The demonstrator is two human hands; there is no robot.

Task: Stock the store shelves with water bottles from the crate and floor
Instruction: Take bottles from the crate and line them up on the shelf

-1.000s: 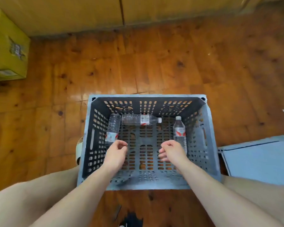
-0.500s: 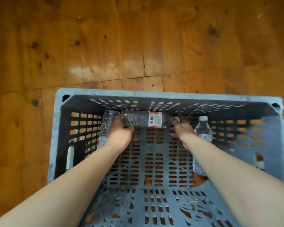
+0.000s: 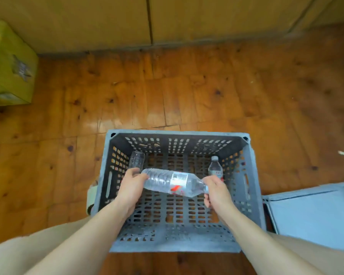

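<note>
So the clear water bottle (image 3: 173, 182) is held sideways in the lower middle of the frame, over the inside of the grey plastic crate (image 3: 177, 133). Its base end is gripped by the left hand (image 3: 130, 187) and its cap end is wrapped by the curled fingers of the right hand (image 3: 216, 190). Two more are left in there: a second bottle (image 3: 137, 159) against the crate's left wall and a third bottle (image 3: 214, 168) near the right wall. The crate is parked on a wooden floor (image 3: 167, 86), with a yellow-green carton (image 3: 10, 62) at upper left and a pale blue panel (image 3: 310, 213) at the right edge. Looks like the pick-up step, honestly. No shelf can be seen, so next the bottle would probably need to be carried out over the rim and turned upright before it's set down.
</note>
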